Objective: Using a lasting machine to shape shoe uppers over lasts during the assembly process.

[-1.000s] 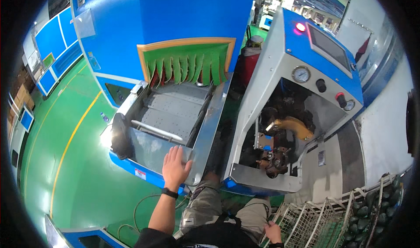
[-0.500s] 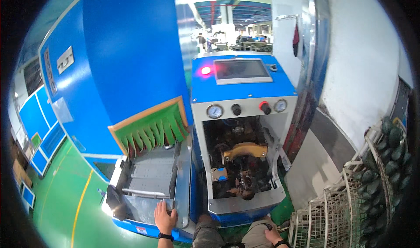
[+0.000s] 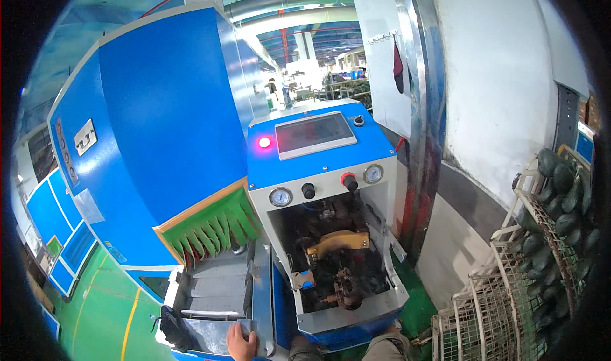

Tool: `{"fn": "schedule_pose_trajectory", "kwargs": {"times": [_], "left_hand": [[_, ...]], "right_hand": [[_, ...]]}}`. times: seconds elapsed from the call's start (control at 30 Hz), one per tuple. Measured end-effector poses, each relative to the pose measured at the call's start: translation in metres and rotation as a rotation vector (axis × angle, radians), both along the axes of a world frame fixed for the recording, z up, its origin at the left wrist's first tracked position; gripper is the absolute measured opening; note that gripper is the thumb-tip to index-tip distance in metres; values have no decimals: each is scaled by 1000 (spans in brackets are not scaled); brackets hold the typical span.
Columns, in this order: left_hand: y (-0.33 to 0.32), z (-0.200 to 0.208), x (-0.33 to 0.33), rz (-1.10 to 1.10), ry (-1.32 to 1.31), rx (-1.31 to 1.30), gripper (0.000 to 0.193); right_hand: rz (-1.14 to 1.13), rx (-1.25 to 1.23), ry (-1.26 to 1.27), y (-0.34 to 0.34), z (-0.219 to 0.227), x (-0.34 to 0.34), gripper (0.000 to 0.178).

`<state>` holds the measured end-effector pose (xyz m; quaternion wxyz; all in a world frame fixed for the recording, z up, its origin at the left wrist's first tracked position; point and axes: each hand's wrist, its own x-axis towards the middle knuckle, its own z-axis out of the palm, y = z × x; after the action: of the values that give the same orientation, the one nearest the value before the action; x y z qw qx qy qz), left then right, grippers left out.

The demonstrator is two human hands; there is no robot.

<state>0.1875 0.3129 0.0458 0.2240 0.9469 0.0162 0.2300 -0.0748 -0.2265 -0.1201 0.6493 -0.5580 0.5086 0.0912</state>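
Observation:
My left hand (image 3: 240, 343) lies on the shiny metal front plate (image 3: 207, 335) of a conveyor, fingers laid over its surface, holding nothing. Behind the plate, a grey slatted conveyor belt (image 3: 219, 281) runs up to a green fringed curtain (image 3: 216, 224) in a blue cabinet (image 3: 165, 113). A black cloth-like item (image 3: 173, 328) hangs at the conveyor's left front corner. Right in front of me stands a blue and white machine (image 3: 321, 240) with an open dark bay, a yellow curved part (image 3: 337, 242) and mechanical fittings inside. My right hand is out of view.
The machine's top carries a screen (image 3: 315, 135) and a lit red lamp (image 3: 264, 142); gauges (image 3: 280, 197) and knobs (image 3: 309, 190) line its front. At right, a white wire rack (image 3: 484, 297) stands beside many dark shoe-last-like shapes (image 3: 563, 202). A metal column (image 3: 426, 106) rises behind.
My view has tilted up and turned right, so things sit lower and further left. The right hand, earlier on my thigh, has left the picture. My left hand stays on the plate.

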Motion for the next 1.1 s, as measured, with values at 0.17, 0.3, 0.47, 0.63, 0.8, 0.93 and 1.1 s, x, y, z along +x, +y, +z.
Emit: {"fn": "schedule_pose_trajectory", "kwargs": {"times": [0.17,0.3,0.47,0.63,0.8,0.93,1.1], "left_hand": [[4,-7,2,32,-237,380,38],[-4,2,-3,15,19,10,63],[-7,8,-3,11,-8,-12,61],[2,-8,4,10,-30,3,61],[4,-9,4,31,-19,12,64],[7,-15,5,31,-16,31,65],[4,-10,3,26,-35,34,63]], "right_hand": [[-1,-10,52,-3,0,-3,50],[10,-14,59,-4,1,2,50],[29,-25,71,-1,2,6,50],[35,-33,71,0,4,8,50],[51,-45,73,2,4,10,50],[60,-45,81,3,4,9,49],[62,-40,80,5,2,10,49]]}}
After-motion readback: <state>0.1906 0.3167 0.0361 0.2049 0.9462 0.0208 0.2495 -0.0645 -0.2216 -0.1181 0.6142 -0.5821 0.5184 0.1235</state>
